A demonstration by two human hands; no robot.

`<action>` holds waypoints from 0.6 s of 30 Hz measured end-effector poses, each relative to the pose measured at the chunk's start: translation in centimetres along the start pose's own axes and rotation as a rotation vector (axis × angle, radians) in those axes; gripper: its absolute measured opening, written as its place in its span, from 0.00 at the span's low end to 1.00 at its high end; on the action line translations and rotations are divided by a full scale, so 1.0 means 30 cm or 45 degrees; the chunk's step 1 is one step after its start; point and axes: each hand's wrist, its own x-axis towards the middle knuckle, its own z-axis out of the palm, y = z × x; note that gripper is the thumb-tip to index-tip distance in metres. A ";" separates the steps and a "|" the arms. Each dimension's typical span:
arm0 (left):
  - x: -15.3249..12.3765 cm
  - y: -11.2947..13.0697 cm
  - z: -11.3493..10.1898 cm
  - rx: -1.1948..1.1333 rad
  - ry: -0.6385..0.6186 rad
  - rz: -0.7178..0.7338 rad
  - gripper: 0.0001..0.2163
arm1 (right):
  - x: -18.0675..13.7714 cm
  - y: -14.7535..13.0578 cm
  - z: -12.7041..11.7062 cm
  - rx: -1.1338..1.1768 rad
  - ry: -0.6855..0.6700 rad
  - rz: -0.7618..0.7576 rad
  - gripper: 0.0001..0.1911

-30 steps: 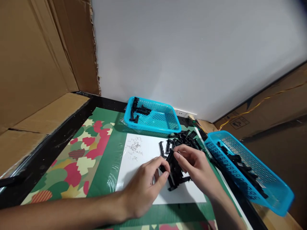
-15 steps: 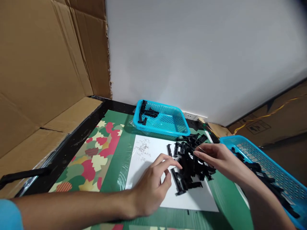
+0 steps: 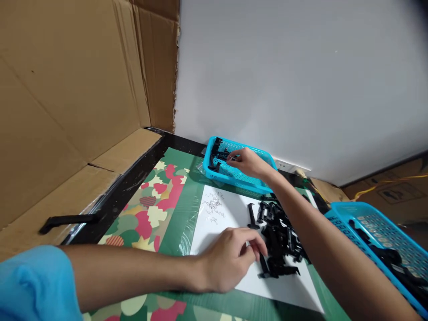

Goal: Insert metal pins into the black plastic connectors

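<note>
My right hand [image 3: 246,161] is over the blue basket [image 3: 230,179] at the back. Its thumb and fingers are pinched together, with a thin light sliver at the tips too small to name. Black plastic parts [image 3: 214,156] lie in the left end of that basket, close to those fingertips. My left hand [image 3: 230,258] rests low over the white sheet [image 3: 230,214], fingers curled loosely and thumb apart from the index finger. Its fingertips are at a long black plastic part [image 3: 264,266] beside the heap of black plastic parts [image 3: 279,234]. My right forearm partly covers the heap.
Small thin wire-like pieces [image 3: 214,205] are scattered on the sheet's left side. A second blue basket [image 3: 361,209] with black parts stands at the right. Cardboard [image 3: 83,80] walls the left side. A power socket [image 3: 284,165] sits behind the back basket.
My right hand has moved from the heap to over the back basket. My left hand has shifted slightly, its fingers now more curled, down beside the long black part. The view has turned left.
</note>
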 end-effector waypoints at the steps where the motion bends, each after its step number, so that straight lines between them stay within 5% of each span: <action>1: 0.000 -0.002 0.000 -0.006 -0.004 -0.002 0.13 | 0.043 -0.002 0.028 -0.027 -0.007 0.002 0.10; 5: 0.003 -0.013 0.002 -0.005 0.000 0.019 0.13 | 0.138 0.005 0.123 -0.156 -0.024 0.055 0.11; 9: 0.004 -0.014 0.002 0.004 0.001 0.023 0.13 | 0.125 0.012 0.119 -0.241 0.034 0.112 0.11; 13: 0.000 0.006 -0.005 -0.017 -0.005 -0.061 0.13 | 0.013 0.016 0.017 -0.328 0.220 0.160 0.07; 18: -0.004 0.011 -0.004 -0.082 0.019 -0.098 0.18 | -0.258 0.019 -0.097 -0.451 0.571 0.128 0.14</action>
